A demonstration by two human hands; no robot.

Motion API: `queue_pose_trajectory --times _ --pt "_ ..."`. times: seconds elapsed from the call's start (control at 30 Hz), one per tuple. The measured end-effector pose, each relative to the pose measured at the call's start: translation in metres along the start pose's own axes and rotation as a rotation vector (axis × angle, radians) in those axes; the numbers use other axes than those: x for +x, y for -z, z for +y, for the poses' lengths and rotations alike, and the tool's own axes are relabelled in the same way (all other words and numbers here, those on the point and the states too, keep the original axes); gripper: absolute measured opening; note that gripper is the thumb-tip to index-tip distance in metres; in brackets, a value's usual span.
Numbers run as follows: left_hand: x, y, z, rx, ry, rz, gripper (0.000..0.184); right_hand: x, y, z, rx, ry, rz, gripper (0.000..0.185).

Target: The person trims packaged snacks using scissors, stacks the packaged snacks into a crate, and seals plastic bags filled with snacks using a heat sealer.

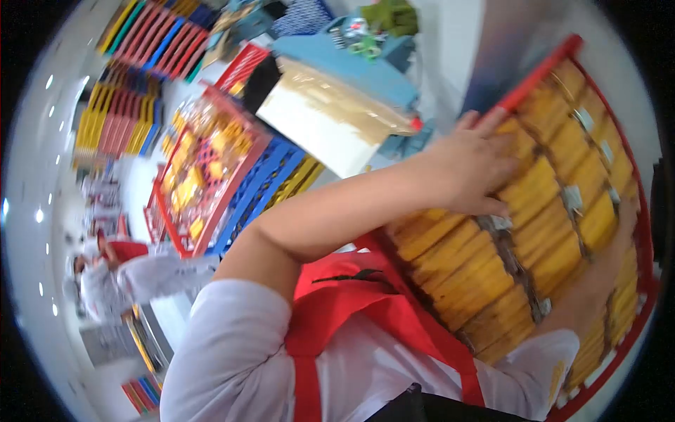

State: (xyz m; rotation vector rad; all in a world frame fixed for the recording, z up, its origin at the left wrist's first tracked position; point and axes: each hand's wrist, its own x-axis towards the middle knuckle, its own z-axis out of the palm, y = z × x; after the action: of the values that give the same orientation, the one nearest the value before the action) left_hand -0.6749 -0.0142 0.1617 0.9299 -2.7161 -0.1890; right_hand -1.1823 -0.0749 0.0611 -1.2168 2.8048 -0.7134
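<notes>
Slabs lie under spread fingers of the left hand (I cannot tell for the right hand).

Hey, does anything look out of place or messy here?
Nothing looks plainly spilled. The yellow packets in the stacked red crate lie jumbled, which stands out against the neat rows of yellow slabs under the left hand.

Multicoloured crates stand stacked at upper left; bagged yellow goods lie in a red basket above blue trays; green scissors rest on a light-blue surface; white-clad people appear farther left.
</notes>
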Motion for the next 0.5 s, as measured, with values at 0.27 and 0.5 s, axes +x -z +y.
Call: queue_pose_trajectory --times 0.27,0.5 --pt "-0.005 -0.002 -0.006 -0.187 -0.085 0.071 0.048 0.015 0.006 0.016 0.416 0.1 -0.317 0.072" --pt "-0.053 -0.006 -0.058 -0.765 -0.031 0.636 0.02 -0.057 0.062 -0.119 0.344 0.212 -0.512 0.072"
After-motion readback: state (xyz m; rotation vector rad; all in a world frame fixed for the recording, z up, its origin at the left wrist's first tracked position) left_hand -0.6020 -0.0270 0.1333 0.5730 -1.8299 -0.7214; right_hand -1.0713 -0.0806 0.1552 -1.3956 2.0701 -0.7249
